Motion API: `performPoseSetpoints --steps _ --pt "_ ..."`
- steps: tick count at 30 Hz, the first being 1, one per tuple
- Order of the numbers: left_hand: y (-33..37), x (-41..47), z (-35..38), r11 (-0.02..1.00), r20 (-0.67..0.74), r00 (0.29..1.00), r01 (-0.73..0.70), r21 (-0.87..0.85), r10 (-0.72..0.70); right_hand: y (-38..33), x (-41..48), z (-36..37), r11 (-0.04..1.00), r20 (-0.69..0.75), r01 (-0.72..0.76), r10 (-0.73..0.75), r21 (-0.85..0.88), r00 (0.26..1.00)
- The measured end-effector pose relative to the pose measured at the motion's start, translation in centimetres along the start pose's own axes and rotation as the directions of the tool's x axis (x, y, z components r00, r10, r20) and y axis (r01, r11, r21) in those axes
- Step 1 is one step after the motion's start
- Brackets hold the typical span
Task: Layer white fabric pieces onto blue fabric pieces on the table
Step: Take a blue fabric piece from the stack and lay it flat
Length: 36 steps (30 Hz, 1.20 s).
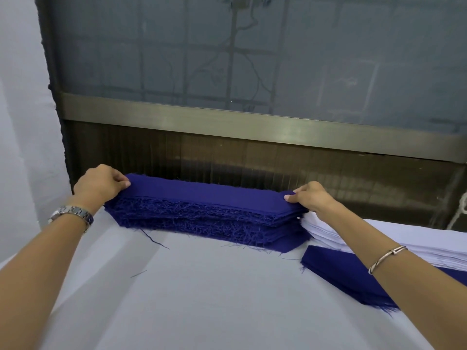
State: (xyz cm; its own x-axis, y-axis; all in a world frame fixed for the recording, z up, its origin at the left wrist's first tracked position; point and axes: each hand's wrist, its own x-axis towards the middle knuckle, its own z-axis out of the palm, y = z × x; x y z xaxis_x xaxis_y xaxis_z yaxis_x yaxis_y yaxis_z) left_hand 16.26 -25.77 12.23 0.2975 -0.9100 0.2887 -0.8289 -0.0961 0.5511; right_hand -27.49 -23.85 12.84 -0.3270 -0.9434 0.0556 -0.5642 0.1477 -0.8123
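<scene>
Blue woven fabric pieces form 1 thick stack (202, 223) at the far edge of the counter (202, 299), which is covered in smooth white cloth. The pieces are long, narrow strips, and their cut edges are frayed, so the near face of the stack is a dense mat of loose threads. The topmost blue piece (207, 194) is flat and matte, and is raised slightly at both short ends.

The left hand (101, 183) pinches the left end of this piece between thumb and curled fingers. The right hand (312, 198) pinches the right end in the same manner. A metal-link wristwatch (72, 215) sits on the left wrist and a thin metal bangle (386, 257) on the right forearm.

Just beside the right end of the blue stack lies a white fabric stack (326, 236), many thin layers with clean edges, partly hidden by the right forearm. It rests on a flat blue layer (336, 271) with a fringed near edge. 1 stray blue thread (138, 273) lies on the counter cloth, well apart from the stacks.

Behind the counter stand a dark ribbed panel (252, 162), a brushed metal rail (202, 120) and a frosted pane (177, 59) showing a faint grid.
</scene>
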Motion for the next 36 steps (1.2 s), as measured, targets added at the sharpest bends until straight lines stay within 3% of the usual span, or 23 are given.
performPoseSetpoints --steps 4,11,20,24,29,36 --pt "0.2 0.3 -0.1 0.999 0.03 1.0 0.001 0.032 -0.002 0.5 -0.3 0.1 0.993 -0.078 0.111 -0.108 0.047 0.991" --pt "0.5 0.1 -0.1 0.999 0.02 1.0 -0.009 0.052 0.008 1.0 -1.5 -0.2 0.941 -0.229 0.325 -0.337 -0.093 0.913" --pt "0.7 -0.1 -0.2 0.993 0.006 1.0 -0.022 0.116 0.022 1.3 -1.7 -0.1 0.909 -0.281 0.379 -0.414 -0.172 0.866" --pt "1.3 -0.5 -0.1 0.958 -0.072 0.995 -0.048 0.282 0.071 1.3 -1.8 0.0 0.859 -0.32 0.444 -0.508 -0.254 0.8" --pt "1.7 -0.8 0.5 0.873 -0.208 0.958 -0.074 0.482 0.196 2.1 -2.6 0.1 0.774 -0.264 0.578 -0.633 -0.258 0.728" --pt "0.2 0.6 1.5 0.887 -0.111 0.941 -0.255 0.385 0.318 2.9 -4.0 -0.5 0.634 -0.334 0.724 -0.768 -0.271 0.547"
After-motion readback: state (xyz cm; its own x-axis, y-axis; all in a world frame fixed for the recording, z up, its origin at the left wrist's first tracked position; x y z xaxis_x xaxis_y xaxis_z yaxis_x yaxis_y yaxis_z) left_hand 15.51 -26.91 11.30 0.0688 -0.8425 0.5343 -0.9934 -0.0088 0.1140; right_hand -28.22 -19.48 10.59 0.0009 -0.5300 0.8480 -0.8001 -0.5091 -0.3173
